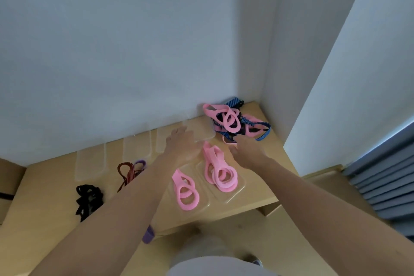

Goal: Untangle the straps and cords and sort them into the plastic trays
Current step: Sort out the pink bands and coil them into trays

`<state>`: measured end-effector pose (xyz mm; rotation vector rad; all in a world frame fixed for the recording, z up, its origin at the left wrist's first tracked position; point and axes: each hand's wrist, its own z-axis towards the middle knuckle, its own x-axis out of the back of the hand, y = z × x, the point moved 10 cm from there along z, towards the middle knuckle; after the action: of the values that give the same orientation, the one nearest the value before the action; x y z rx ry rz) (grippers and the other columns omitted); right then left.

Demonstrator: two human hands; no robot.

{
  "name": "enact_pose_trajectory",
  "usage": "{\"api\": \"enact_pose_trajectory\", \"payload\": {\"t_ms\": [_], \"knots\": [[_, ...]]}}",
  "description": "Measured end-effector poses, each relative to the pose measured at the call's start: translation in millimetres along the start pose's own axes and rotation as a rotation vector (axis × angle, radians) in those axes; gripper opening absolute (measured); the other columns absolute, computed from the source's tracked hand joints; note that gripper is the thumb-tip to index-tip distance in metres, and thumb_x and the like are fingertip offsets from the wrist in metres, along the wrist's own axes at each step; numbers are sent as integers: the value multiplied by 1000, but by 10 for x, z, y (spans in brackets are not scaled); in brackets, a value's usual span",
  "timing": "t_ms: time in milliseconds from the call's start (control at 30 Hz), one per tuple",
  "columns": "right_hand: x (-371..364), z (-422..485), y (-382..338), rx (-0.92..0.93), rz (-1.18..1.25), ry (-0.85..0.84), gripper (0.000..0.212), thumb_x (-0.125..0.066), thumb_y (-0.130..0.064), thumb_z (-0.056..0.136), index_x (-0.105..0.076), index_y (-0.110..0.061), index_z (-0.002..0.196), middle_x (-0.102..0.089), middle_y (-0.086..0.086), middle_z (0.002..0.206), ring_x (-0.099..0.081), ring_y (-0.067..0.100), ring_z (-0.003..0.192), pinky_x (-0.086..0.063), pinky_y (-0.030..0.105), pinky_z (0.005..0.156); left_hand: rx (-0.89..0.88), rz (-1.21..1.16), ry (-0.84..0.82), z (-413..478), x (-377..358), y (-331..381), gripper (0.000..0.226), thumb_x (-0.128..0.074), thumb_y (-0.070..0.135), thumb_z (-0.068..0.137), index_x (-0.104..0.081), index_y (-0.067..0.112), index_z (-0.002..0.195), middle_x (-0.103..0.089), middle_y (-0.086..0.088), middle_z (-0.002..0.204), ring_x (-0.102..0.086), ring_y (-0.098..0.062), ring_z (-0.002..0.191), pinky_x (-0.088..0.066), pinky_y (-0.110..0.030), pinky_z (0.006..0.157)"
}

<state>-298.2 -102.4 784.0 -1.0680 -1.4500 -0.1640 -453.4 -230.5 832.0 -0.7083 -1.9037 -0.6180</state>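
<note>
Both hands out over the table [264,192], fingers spread, empty: left hand [182,143] above clear trays [233,190], right hand [247,152] near the tangled pile [235,121].

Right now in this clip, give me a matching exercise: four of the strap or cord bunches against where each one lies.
Things:
1. tangled pile of pink and blue straps
2. black cord bundle
3. dark red striped strap
4. pink loops beside the right hand

Places:
A. bare table, near the left edge
B. far right corner by the wall
C. in a clear tray at the table's front
D. bare table, just in front of the empty clear trays

Pairs: 1-B, 2-A, 3-D, 4-C
</note>
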Motion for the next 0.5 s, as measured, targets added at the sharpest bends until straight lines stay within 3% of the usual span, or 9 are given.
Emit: {"api": "enact_pose_trajectory", "payload": {"t_ms": [200, 300, 367, 433, 500], "knots": [[110, 186, 221, -27, 7, 11, 29, -52, -34, 100, -60, -11, 115, -65, 8, 109, -57, 25, 87, -52, 39, 77, 10, -44, -33, 295, 24, 7, 53, -47, 51, 100, -52, 15, 139, -35, -10, 159, -28, -32, 148, -34, -49, 112], [143, 286, 236, -36, -9, 1, 25, -53, -33, 99, -61, -12, 110, -64, 8, 107, -57, 24, 86, -50, 37, 72, 10, -11, 14, 452, 187, 93, 54, -47, 52, 94, -57, 17, 133, -48, -10, 144, -46, -35, 132, -41, -44, 96], [192, 353, 237, -30, -30, -3, 22, -53, -30, 98, -60, -13, 110, -59, 5, 101, -56, 26, 89, -45, 35, 71, 12, -23, 28, 533, 323, 209, 60, -38, 55, 77, -61, 17, 117, -54, -7, 123, -53, -33, 118, -40, -38, 83], [257, 453, 245, -8, -96, 1, 13, -52, -28, 96, -53, -17, 89, -51, -2, 83, -54, 24, 82, -38, 32, 66, 5, -39, 13, 626, 402, 328, 44, -37, 47, 68, -54, 22, 100, -52, -5, 111, -52, -31, 111, -40, -37, 83], [309, 580, 286, -25, -119, -2, 18, -52, -26, 95, -47, -19, 79, -50, -5, 73, -54, 23, 73, -40, 32, 60, -29, -85, 35, 822, 426, 396, 22, -52, 39, 74, -50, 25, 91, -54, -4, 104, -54, -30, 103, -43, -38, 81]]}}
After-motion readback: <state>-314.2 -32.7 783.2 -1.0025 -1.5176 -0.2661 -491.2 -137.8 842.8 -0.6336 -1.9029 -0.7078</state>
